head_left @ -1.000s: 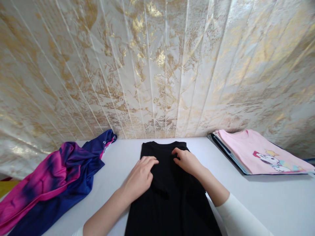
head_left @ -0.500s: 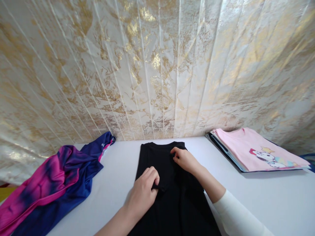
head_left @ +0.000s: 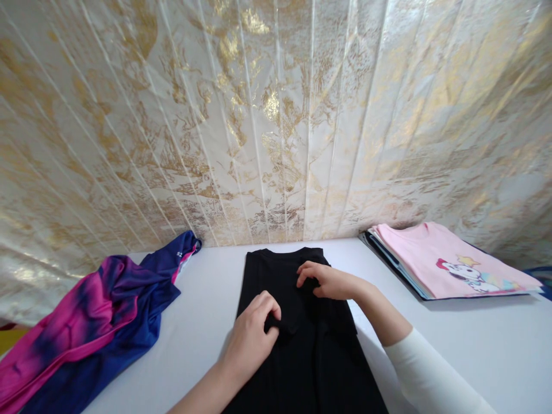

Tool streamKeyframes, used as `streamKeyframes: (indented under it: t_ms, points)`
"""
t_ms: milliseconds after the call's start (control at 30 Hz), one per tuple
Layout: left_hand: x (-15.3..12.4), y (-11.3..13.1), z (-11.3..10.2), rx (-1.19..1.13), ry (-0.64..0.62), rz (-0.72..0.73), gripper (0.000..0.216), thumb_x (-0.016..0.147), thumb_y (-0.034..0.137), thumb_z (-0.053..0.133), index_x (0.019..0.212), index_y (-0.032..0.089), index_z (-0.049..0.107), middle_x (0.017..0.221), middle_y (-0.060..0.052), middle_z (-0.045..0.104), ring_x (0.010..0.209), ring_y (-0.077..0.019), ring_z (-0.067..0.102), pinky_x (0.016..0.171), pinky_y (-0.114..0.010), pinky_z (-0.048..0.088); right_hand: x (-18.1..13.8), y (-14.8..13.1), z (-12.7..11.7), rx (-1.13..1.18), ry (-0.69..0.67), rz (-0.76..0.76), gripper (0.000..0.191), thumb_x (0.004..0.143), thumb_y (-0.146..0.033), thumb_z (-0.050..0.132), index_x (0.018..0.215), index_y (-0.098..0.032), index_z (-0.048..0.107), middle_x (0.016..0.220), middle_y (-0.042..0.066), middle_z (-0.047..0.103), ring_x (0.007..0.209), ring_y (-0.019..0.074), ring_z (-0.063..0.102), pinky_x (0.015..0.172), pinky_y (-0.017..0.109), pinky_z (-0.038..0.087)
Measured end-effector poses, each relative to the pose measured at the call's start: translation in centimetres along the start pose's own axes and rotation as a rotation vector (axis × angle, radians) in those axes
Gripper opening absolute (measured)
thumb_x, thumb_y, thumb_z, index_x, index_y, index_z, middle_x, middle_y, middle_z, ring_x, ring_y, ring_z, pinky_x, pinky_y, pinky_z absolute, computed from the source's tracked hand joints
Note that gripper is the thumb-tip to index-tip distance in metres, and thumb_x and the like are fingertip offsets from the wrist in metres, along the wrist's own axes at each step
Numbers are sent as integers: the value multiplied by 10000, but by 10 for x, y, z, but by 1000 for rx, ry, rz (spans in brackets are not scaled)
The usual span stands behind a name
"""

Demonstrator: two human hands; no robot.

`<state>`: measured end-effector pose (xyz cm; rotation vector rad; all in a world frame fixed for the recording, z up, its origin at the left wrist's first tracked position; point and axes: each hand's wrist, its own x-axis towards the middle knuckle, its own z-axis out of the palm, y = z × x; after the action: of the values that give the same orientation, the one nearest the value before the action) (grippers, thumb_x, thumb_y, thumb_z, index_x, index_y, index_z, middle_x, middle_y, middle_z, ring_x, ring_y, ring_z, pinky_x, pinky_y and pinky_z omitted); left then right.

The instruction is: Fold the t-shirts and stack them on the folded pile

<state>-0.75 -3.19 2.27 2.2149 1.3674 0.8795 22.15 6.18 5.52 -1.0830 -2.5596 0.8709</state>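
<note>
A black shirt (head_left: pixel 314 368) lies lengthwise on the white table, its sides folded inward and its neckline at the far end. My left hand (head_left: pixel 254 330) rests on its left side, fingers curled round a bit of the black cloth by what looks like a sleeve edge. The fingertips there are partly hidden. On the shirt's upper right part is my right hand (head_left: pixel 325 280), its fingers bent but spread, thumb apart from them, with nothing between them.
A crumpled pink and navy garment (head_left: pixel 116 310) lies on the left of the white table (head_left: pixel 457 351). At the right back sits a stack of folded clothes with a pink shirt (head_left: pixel 414 247) on top. A gold-patterned curtain (head_left: pixel 276 115) hangs behind.
My right hand has turned and its fingers have spread from a closer curl, with the wrist shifting right. My left hand stays in nearly the same place, its thumb and forefinger slightly wider apart.
</note>
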Motion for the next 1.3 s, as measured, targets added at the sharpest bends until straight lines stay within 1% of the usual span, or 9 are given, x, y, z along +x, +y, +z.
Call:
streamKeyframes:
  t_ms: [233,400,500,633,700,833,1033,1200,1300]
  points:
    - [0,7,2,195,-49,72,261,611,-3,470,700,215,359,799,15,496,763,-184,458,673,-293,314,3,-3,2,-208,80,57,214,698,-37,625,825,-199,686,1143,55,532,1061,208,539,938,330,423]
    - [1,8,0,254,-75,80,269,627,-6,507,692,209,357,749,33,488,726,-172,436,650,-293,281,0,-6,2,-272,32,36,270,658,-72,707,887,-212,674,1185,61,517,1099,239,504,941,363,425]
    - [1,8,0,237,-70,57,264,654,-11,515,690,206,368,737,36,484,719,-168,436,649,-288,285,2,-7,4,-284,73,22,201,692,-65,664,834,-207,677,1142,59,537,1065,224,525,918,342,435]
    - [1,9,0,193,-49,-1,243,694,-20,529,770,206,485,750,27,498,722,-173,452,657,-282,305,5,-4,3,-217,159,-5,171,746,-70,596,809,-202,686,1057,41,566,929,169,581,843,282,452]
    - [1,9,0,190,-54,-14,317,681,-43,541,864,215,553,747,25,503,727,-180,459,660,-282,314,4,-1,-1,-166,180,-22,183,744,-66,590,812,-203,691,1021,29,577,841,140,593,787,256,456]
    - [0,8,0,210,-71,28,439,661,-77,584,975,230,607,768,19,558,757,-193,478,675,-293,321,-2,6,-8,-111,123,-35,178,720,-78,616,797,-213,704,996,12,592,784,123,590,734,235,452]
    - [2,5,1,246,-101,156,319,742,-5,664,947,239,644,843,11,627,827,-199,501,729,-325,322,-2,11,-4,-234,43,30,150,682,-85,663,736,-214,718,999,35,585,952,192,557,824,292,435]
    - [1,3,1,279,-120,181,329,747,-23,617,926,250,657,827,5,601,846,-200,501,727,-327,330,-4,-3,-3,-316,5,68,196,643,-82,709,789,-213,706,1045,47,565,977,217,517,868,333,424]
    - [1,4,1,234,-96,154,336,735,-35,580,902,248,651,844,6,598,859,-199,511,741,-327,348,-6,-18,-2,-401,-20,110,260,617,-148,768,857,-216,695,1099,63,551,995,247,496,869,366,417]
